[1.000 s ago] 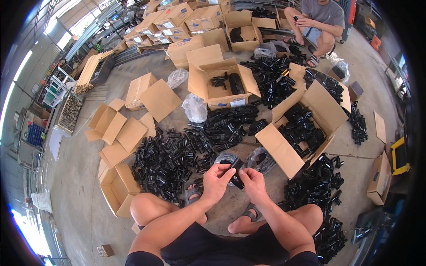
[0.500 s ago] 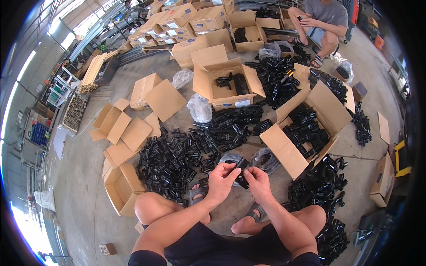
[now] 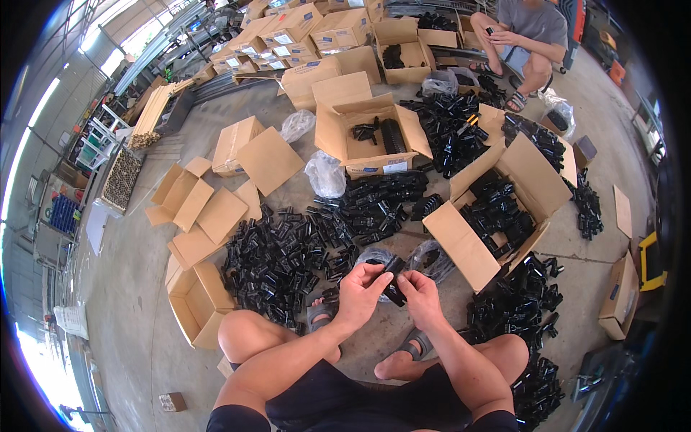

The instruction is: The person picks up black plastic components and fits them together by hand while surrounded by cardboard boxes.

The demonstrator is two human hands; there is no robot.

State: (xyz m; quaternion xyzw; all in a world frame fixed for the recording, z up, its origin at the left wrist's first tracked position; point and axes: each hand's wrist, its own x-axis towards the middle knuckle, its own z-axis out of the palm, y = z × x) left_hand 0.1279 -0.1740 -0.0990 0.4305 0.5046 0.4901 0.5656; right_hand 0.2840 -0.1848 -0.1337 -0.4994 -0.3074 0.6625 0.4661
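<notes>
Low in front of me, between my knees, my left hand [image 3: 359, 295] is closed round a glossy black plastic part [image 3: 394, 293], thumb on top. My right hand [image 3: 422, 297] pinches at the right side of the same part; its fingertips hide what exactly they grip. Behind my hands lie clear plastic bags [image 3: 432, 261] with dark contents. A big heap of similar black parts [image 3: 270, 259] spreads over the floor to the left, and another pile [image 3: 515, 306] lies by my right knee.
An open cardboard box [image 3: 471, 245] holding black parts stands at the right. Another open box [image 3: 349, 167] is farther ahead. Empty cartons [image 3: 198, 306] lie at the left. Stacked boxes [image 3: 342, 30] fill the back. A co-worker [image 3: 529, 36] sits at the far right, holding a small dark thing.
Both hands stay almost in place on the black plastic part. The view has shifted very slightly; nothing else visibly moved.
</notes>
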